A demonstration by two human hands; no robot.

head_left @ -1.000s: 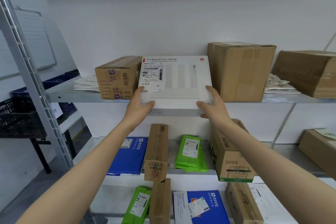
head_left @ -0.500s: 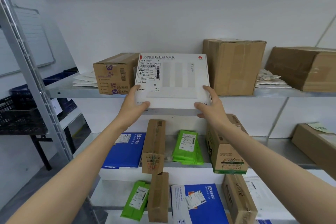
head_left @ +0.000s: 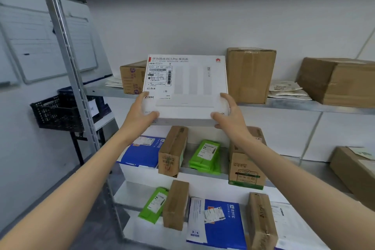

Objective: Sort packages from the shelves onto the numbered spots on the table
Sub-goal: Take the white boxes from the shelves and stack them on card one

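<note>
A flat white router box [head_left: 188, 91] with a shipping label at its upper left is held up in front of the upper shelf [head_left: 304, 105]. My left hand [head_left: 140, 115] grips its lower left corner, thumb on the front face. My right hand [head_left: 231, 117] grips its lower right corner the same way. The box is tilted so that its printed face shows to the camera, and it partly hides a small brown carton [head_left: 130, 77] behind it.
On the upper shelf stand a tall carton [head_left: 250, 75], white mailers [head_left: 288, 89] and a wide carton [head_left: 341, 81]. The lower shelves hold blue mailers [head_left: 142, 154], green pouches [head_left: 206, 156] and several brown boxes. A metal upright [head_left: 67, 57] and a black crate [head_left: 56, 111] are at the left.
Both hands have drawn the white box off the shelf edge and raised it a little toward me. The view has swung to the left, showing more of the upright and crate.
</note>
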